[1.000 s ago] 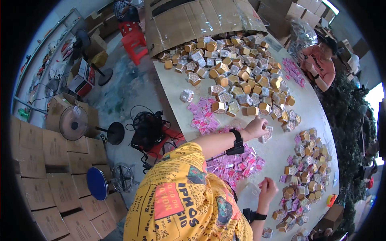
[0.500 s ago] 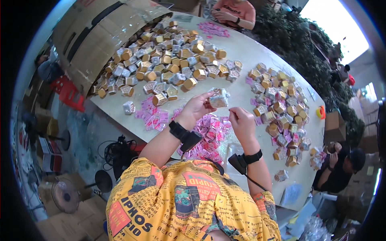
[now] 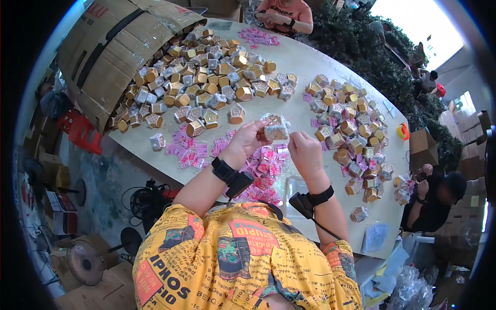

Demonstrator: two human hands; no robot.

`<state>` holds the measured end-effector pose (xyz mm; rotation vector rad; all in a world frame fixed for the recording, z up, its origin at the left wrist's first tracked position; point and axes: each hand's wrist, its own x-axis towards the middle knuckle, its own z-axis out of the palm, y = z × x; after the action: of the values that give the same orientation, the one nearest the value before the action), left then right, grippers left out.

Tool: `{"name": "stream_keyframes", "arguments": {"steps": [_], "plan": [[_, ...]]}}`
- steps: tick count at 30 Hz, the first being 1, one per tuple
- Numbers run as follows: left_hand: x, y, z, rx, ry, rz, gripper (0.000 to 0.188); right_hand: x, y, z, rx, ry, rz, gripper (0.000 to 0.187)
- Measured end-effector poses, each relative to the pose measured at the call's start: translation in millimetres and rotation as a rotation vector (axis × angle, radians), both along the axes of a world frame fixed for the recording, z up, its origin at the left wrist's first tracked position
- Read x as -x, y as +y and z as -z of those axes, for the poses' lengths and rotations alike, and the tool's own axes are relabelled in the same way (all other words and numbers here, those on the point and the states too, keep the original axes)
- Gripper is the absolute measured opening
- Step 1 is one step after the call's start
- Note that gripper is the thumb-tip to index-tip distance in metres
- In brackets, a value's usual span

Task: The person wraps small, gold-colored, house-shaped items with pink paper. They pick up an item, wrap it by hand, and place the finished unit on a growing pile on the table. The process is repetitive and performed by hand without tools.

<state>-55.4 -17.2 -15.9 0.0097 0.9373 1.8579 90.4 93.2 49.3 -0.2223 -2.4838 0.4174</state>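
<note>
My left hand (image 3: pixel 247 139) grips a small many-sided ornament (image 3: pixel 277 128) with whitish, frosted-looking faces and a gold-brown side. Just right of it, my right hand (image 3: pixel 306 153) is closed in a pinch, its fingertips close to the ornament's right edge. Whatever lies between those fingertips is too small to make out. Below both hands spreads a heap of pink printed tags (image 3: pixel 261 170). A smaller cluster of pink tags (image 3: pixel 188 150) lies left of my left forearm. Beyond the hands, a big pile of gold and whitish ornaments (image 3: pixel 206 77) covers the table's far left.
A large cardboard box (image 3: pixel 111 57) lies tipped at the far left. More ornaments mixed with pink tags (image 3: pixel 356 134) sit on the right of the table (image 3: pixel 305 67). A clear plastic bag (image 3: pixel 375 236) lies near the right corner. Other people sit at the far side and right.
My right hand has come closer to the ornament, its fingertips now beside its right edge. The whole view has shifted slightly. My left hand still holds the ornament.
</note>
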Motion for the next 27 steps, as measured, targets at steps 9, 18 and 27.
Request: {"name": "stream_keyframes", "arguments": {"steps": [9,18,27], "plan": [[-18.8,-3.2,-8.5,-0.001,0.019,-0.106,0.029,-3.5,-3.2,3.3,0.03,-0.057,0.057,0.011],[-27.0,-5.5,-19.2,0.072,0.397,-0.15,0.033,-10.9,3.2,4.6,0.15,-0.094,-0.007,0.009],[-28.3,-10.3,1.0,0.023,0.08,0.054,0.02,-37.8,25.9,31.4,1.221,-0.222,-0.21,0.009]]}}
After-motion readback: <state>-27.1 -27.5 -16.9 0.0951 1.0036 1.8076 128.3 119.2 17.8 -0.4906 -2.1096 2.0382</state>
